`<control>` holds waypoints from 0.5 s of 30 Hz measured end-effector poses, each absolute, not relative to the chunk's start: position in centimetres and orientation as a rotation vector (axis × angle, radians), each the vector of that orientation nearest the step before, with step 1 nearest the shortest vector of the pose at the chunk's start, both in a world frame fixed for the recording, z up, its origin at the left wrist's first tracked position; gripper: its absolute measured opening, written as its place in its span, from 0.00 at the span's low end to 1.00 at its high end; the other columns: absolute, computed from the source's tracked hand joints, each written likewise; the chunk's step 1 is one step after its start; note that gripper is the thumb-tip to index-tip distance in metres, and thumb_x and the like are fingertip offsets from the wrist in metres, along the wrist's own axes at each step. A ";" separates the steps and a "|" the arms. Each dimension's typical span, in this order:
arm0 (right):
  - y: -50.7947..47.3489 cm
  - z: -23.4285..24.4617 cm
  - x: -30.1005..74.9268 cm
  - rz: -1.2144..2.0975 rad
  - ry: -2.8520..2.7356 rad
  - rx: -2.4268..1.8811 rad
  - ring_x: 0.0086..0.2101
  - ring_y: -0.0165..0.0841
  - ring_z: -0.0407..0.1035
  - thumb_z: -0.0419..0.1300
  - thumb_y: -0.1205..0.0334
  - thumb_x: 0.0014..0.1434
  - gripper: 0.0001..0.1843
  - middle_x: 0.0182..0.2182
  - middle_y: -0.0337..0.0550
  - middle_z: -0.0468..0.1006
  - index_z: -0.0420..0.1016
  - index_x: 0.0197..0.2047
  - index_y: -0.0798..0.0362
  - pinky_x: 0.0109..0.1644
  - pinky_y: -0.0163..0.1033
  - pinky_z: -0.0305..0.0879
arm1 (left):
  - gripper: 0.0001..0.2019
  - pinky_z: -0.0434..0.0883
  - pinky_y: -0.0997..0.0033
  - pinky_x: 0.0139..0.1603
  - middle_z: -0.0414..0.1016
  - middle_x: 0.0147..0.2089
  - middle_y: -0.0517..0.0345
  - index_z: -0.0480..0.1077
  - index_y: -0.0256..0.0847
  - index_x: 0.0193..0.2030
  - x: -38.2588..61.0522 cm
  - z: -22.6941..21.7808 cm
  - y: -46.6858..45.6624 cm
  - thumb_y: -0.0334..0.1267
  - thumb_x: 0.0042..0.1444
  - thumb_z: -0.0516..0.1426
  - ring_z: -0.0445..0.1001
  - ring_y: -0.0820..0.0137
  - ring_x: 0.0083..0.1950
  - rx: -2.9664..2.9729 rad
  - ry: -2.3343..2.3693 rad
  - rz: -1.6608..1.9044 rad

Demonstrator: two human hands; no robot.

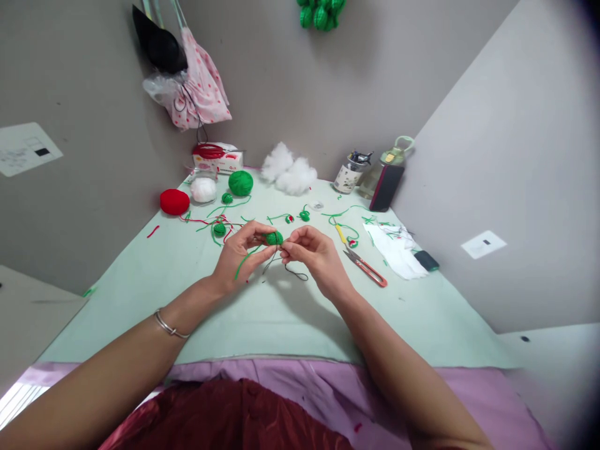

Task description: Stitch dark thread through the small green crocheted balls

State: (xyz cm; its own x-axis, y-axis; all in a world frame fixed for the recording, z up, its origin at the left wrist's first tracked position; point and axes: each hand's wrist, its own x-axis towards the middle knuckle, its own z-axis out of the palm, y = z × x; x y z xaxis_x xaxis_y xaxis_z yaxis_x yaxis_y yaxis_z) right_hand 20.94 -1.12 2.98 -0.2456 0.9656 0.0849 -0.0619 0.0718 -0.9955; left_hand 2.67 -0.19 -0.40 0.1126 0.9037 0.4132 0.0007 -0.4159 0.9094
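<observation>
My left hand (244,253) is closed round a small green crocheted ball (274,238), held above the pale green table cover (140,294); a green yarn tail hangs from it. My right hand (312,250) pinches at the ball's right side, and a dark thread (295,273) loops down from its fingers onto the cover. Whether a needle is between those fingers is too small to tell.
Red-handled snips (368,267) lie right of my hands. Behind are a red yarn ball (174,201), white ball (203,189), green ball (240,182), white stuffing (288,170), small finished green pieces (219,229), a jar (349,174), a bottle (391,164), white paper (398,250).
</observation>
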 end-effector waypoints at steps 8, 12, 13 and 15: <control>-1.3 1.9 20.8 0.333 -1.979 -1.064 0.37 0.34 0.72 0.57 0.60 0.68 0.09 0.38 0.47 0.80 0.77 0.38 0.50 0.41 0.41 0.65 | 0.10 0.75 0.63 0.55 0.76 0.46 0.53 0.75 0.43 0.47 2.1 -1.3 0.3 0.40 0.60 0.64 0.77 0.65 0.48 1.875 0.941 1.357; -1.2 4.2 21.2 0.462 -1.837 -0.987 0.37 0.34 0.72 0.61 0.61 0.63 0.06 0.37 0.46 0.80 0.76 0.34 0.50 0.37 0.39 0.65 | 0.09 0.74 0.63 0.53 0.75 0.46 0.53 0.75 0.43 0.49 1.8 -1.7 0.7 0.39 0.62 0.63 0.75 0.65 0.47 1.987 0.901 1.346; -1.2 5.4 21.7 0.593 -1.745 -0.971 0.33 0.31 0.72 0.62 0.59 0.63 0.06 0.37 0.44 0.80 0.75 0.34 0.50 0.33 0.38 0.64 | 0.10 0.74 0.63 0.52 0.75 0.45 0.54 0.75 0.43 0.49 1.8 -1.9 0.8 0.38 0.62 0.63 0.75 0.65 0.46 2.011 0.897 1.352; -1.3 8.5 23.1 0.896 -1.561 -0.946 0.24 0.26 0.68 0.62 0.54 0.64 0.09 0.35 0.40 0.81 0.71 0.36 0.50 0.25 0.35 0.59 | 0.10 0.74 0.63 0.51 0.74 0.45 0.54 0.74 0.43 0.49 1.6 -2.1 1.1 0.36 0.61 0.63 0.74 0.66 0.45 2.055 0.895 1.367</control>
